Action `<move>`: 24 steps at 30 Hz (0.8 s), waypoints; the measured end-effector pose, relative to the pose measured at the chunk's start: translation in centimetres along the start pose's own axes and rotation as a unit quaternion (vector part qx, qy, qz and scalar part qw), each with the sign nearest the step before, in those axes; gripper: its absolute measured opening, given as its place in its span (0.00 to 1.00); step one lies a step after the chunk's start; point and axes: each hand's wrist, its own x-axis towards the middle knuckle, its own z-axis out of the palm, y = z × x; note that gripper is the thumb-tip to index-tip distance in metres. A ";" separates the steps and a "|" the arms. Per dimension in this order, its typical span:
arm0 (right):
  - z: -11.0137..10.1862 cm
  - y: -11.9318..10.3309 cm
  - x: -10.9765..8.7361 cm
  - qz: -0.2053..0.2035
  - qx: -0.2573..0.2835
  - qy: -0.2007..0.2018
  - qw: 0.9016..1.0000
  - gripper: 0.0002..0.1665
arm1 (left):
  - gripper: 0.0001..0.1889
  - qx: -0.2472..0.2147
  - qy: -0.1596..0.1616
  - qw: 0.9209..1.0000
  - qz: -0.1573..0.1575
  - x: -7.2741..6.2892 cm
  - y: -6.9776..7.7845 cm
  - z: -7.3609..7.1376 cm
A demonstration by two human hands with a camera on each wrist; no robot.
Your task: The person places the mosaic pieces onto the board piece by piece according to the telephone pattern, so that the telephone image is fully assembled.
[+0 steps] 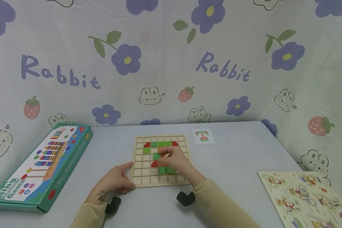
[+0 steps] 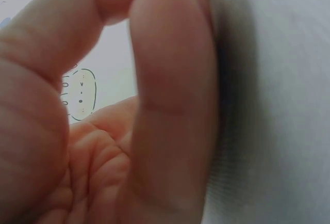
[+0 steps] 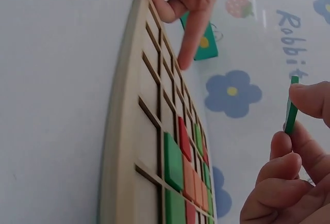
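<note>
My right hand (image 1: 175, 159) pinches a green square tile (image 1: 156, 156) between thumb and fingertips, above a wooden grid board (image 1: 138, 172). In the right wrist view the tile (image 3: 292, 105) is edge-on, raised off the board. My left hand (image 1: 117, 180) rests at the board's left side, its index finger straight against the edge and thumb at the near corner. On the board, green tiles (image 1: 161, 144) form a row between two red rounded pieces (image 1: 147, 145). A lone green tile (image 1: 146, 150) sits below the left one. Another red piece (image 1: 154, 164), orange tiles and two green tiles (image 1: 162, 170) lie lower, partly behind my right hand.
A small card (image 1: 203, 136) with a T-shaped colored pattern lies right of the board's far corner. A boxed game (image 1: 42, 164) lies at the left. A picture puzzle board (image 1: 305, 196) lies at the right. Behind the table hangs a printed cloth (image 1: 171, 63).
</note>
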 end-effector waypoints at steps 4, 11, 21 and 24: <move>0.9 0.2 -0.1 0.015 -0.012 -0.015 1.000 0.14 | 0.49 0.006 0.000 1.000 0.001 -0.1 0.1 0.0; 1.7 1.0 0.2 0.014 -0.136 -0.043 0.990 0.13 | 0.49 0.009 0.002 1.000 0.001 -0.3 0.3 0.0; 2.4 1.2 -0.1 0.030 -0.299 -0.034 0.953 0.15 | 0.49 0.002 0.004 1.000 -0.002 0.0 0.1 0.1; 2.5 1.2 -0.1 0.030 -0.311 -0.031 0.950 0.16 | 0.49 0.004 0.003 1.000 -0.001 0.0 0.1 0.1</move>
